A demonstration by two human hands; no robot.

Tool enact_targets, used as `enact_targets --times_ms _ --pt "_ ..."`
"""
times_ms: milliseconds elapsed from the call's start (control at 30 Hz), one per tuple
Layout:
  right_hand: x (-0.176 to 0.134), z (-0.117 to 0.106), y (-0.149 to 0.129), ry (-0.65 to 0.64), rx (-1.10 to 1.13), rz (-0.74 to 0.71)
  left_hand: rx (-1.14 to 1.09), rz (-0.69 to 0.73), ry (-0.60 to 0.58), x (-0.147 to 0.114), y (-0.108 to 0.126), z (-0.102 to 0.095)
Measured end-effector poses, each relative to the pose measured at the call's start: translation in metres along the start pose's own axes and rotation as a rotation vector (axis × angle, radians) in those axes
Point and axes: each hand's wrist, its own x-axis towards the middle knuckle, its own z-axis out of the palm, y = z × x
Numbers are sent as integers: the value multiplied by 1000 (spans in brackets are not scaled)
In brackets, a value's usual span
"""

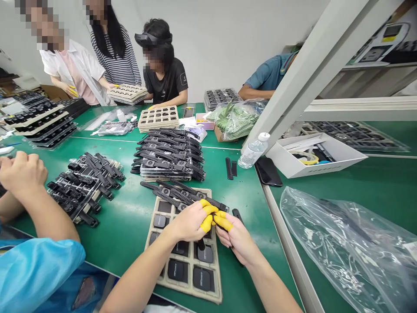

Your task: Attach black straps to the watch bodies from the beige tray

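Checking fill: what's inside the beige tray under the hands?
Beige tray: dark square pieces; strapped watches across its far end. The left hand and forearm cover parts of its middle; what's beneath can't be seen.

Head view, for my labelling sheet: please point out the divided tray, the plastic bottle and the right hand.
Divided tray [217,278]: head view, right rim.
Plastic bottle [251,154]: head view, middle of body.
Right hand [237,237]: head view, back of hand.

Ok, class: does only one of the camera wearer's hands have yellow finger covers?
No, yellow finger covers show on both the left hand and the right hand.
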Motion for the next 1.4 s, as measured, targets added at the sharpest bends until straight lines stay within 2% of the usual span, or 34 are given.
enact_targets --times_ms 133,300,567,800,967,1033,1133,1267,1400 --pt "2 -1 1 -36 140 15 66 -11 -7 0 3 1" --pt "5 -1 7 19 103 40 205 -60 -102 -2 4 1" --pt "6 -1 8 -68 273 51 92 -58 -81 0 3 -3" --pt "8 -3 14 3 103 60 250 -103 -182 -1 5 -1" --pt "4 0 11 -21 30 -12 69 -124 -118 -1 4 -3" --pt "2 -1 7 9 -90 -107 30 -146 -100 -1 5 -8" --pt "2 -6 1 39 -475 -276 88 -207 -130 -5 4 -26" --pt "3 -15 -2 5 -980 -387 286 -295 -258 -18 -6 -68" --pt "4 -7 10 21 -1184 -472 454 -338 -398 -35 -25 -104"
